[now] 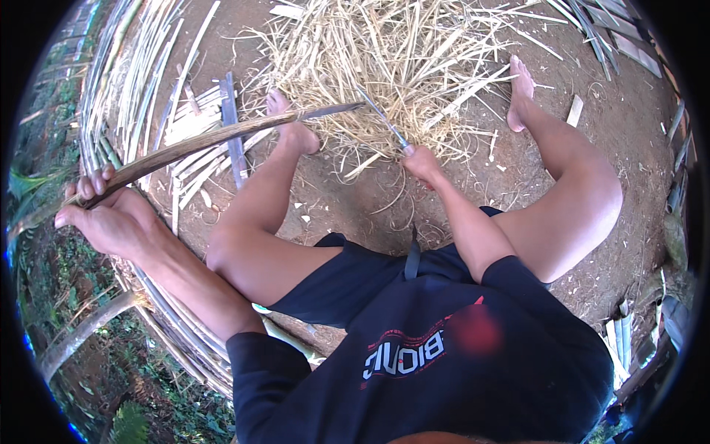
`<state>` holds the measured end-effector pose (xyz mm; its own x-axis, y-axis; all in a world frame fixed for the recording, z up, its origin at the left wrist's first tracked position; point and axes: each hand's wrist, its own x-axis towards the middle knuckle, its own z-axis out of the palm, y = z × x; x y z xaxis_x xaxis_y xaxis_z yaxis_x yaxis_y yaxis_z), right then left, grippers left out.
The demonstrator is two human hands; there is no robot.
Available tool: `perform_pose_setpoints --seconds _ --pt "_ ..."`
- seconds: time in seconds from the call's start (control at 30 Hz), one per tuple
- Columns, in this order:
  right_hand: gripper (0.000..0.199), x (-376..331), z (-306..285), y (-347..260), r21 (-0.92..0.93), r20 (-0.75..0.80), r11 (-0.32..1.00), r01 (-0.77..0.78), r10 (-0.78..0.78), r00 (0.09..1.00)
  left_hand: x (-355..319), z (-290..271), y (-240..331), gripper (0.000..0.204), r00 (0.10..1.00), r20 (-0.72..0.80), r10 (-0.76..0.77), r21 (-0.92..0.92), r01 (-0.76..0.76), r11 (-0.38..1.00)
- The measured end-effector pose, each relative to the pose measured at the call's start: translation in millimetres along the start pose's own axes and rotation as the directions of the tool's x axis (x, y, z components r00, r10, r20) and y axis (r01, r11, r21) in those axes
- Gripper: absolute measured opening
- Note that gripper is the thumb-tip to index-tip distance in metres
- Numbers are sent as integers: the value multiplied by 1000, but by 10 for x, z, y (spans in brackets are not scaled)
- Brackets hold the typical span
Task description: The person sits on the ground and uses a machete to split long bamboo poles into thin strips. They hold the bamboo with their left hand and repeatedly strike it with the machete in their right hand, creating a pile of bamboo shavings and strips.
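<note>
My left hand (122,218) is out at the far left, its fingers wrapped round the long, slightly curved wooden handle of a long-handled knife (192,146). The knife's dark, narrow blade points to the right, over the shavings. In my right hand (423,164), closed between my legs, is a slim metal-bladed tool (383,117) that slants up and to the left. Its kind is unclear, a thin knife or a file, and the fist hides its grip. The two blade tips are close together; I cannot tell whether they touch.
A large heap of pale shavings (384,52) lies between and beyond my bare feet. Long split strips (140,66) and shorter strips (198,159) lie at left, beside a dark flat slat (233,133). More slats (621,37) lie far right. Poles (177,325) edge the greenery at lower left.
</note>
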<state>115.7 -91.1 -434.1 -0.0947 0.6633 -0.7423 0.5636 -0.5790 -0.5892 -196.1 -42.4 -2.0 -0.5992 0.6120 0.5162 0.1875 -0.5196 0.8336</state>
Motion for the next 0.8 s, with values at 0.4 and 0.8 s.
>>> perform_pose_setpoints --seconds 0.4,0.8 --pt "14 -1534 62 -1480 66 106 820 568 -572 813 -211 -84 41 44 971 76 226 178 -236 955" --pt "12 -1457 162 -1203 200 90 894 402 -425 901 -436 70 139 26 910 108 400 558 -388 733"
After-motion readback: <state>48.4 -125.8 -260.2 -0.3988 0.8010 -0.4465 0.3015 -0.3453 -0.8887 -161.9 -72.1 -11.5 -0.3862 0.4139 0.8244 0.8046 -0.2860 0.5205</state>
